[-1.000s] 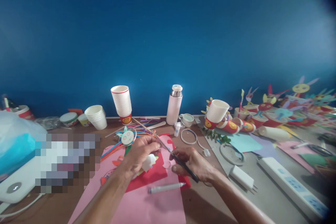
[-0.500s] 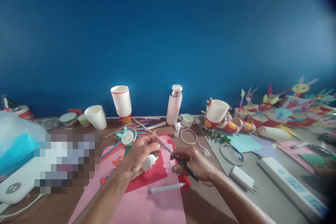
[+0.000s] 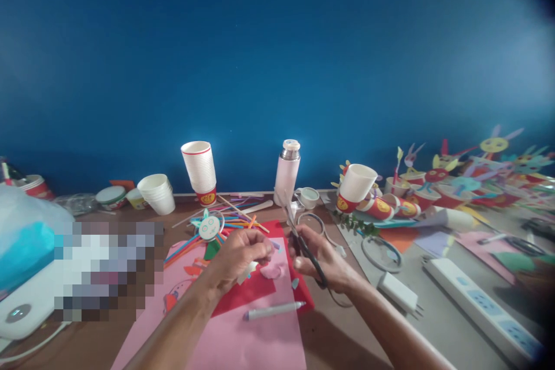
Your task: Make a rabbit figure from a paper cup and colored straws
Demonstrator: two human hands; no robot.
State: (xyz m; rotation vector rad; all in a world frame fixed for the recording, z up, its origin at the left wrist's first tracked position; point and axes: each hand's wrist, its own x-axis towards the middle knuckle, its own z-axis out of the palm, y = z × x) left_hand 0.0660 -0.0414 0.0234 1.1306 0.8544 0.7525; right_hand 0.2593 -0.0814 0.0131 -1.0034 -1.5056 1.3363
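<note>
My right hand (image 3: 318, 257) is wrapped round the handles of dark scissors (image 3: 309, 254), whose blades point up and away, slightly apart. To the left, my left hand (image 3: 245, 254) is closed in a pinch above the red paper (image 3: 254, 295); a small pale piece (image 3: 248, 272) shows beneath its fingers, and I cannot make out what the fingertips hold. Pink paper (image 3: 208, 341) lies under the red sheet, with a marker (image 3: 274, 310) across it. Beyond my left hand lies a pale green rabbit face (image 3: 210, 228) on coloured sticks.
Stacked paper cups (image 3: 199, 170), a pink bottle (image 3: 287, 170) and a white cup (image 3: 358, 184) stand along the blue wall (image 3: 243, 69). A power strip (image 3: 481, 306), charger (image 3: 399, 292) and rabbit-decorated cups (image 3: 437, 185) are right. A plastic bag (image 3: 30, 237) is left.
The scissors have swung more upright, and their blades have parted and moved away from my left hand. An orange sheet now shows at the right where a pale green one lay.
</note>
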